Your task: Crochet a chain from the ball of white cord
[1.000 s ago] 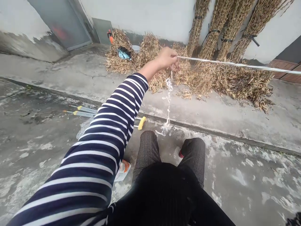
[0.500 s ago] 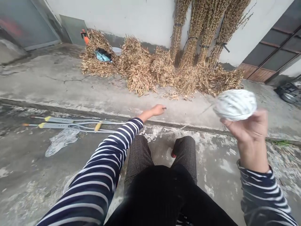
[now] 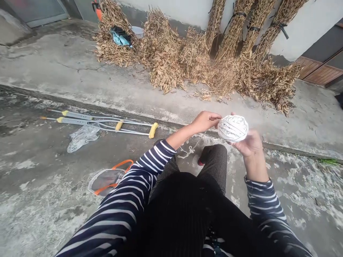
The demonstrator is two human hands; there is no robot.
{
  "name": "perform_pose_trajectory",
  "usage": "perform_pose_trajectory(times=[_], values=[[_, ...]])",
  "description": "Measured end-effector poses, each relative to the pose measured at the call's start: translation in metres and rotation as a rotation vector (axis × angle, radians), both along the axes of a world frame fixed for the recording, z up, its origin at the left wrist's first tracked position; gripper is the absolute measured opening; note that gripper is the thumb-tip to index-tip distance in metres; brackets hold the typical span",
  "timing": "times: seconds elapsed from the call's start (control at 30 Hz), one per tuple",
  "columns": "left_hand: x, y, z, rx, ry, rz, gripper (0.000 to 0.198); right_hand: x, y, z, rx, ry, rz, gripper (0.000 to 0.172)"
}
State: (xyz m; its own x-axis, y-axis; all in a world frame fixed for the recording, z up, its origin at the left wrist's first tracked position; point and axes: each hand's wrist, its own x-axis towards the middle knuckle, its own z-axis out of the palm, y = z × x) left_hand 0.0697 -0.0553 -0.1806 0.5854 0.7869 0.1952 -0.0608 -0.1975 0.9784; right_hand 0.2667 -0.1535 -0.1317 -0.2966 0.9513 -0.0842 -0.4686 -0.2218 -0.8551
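My right hand (image 3: 251, 143) grips a ball of white cord (image 3: 233, 128) from its right side and below, holding it in the air in front of my knees. The ball is wound in many flat, crossing turns. My left hand (image 3: 205, 121) is at the ball's left edge, its fingers pressed together in a pinch. What sits between those fingertips is too small to make out. A loose, tangled length of white cord (image 3: 187, 151) lies on the ground between my legs, below my left wrist.
Two crutches (image 3: 107, 121) and a clear plastic bag (image 3: 84, 135) lie on the concrete at left. Nearer stands a bag with orange handles (image 3: 107, 180). A low step edge runs across. Dry plant piles (image 3: 166, 53) and tied upright bundles (image 3: 238, 28) line the wall.
My right hand has brought the ball of white cord leftward and closer in. My left hand has moved right, so the two now meet at the ball. The view has tilted downward.
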Motion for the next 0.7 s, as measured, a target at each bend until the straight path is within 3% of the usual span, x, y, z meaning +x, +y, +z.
perform_pose_trajectory(times=[0.13,0.23,0.47,0.7], values=[[-0.005,-0.006,-0.008,0.071,0.090,0.040,0.026,-0.016,-0.018,-0.012,0.008,0.085,-0.102,0.084],[-0.013,-0.011,-0.027,0.045,0.131,0.041,0.028,-0.020,-0.027,-0.009,0.006,0.102,-0.220,0.084],[-0.043,-0.010,-0.078,-0.044,0.242,0.114,0.027,-0.013,-0.036,0.020,0.057,0.043,-0.353,0.076],[-0.066,0.005,-0.091,-0.091,0.439,0.216,0.026,-0.004,-0.048,0.048,0.185,-0.067,-0.516,0.058]])
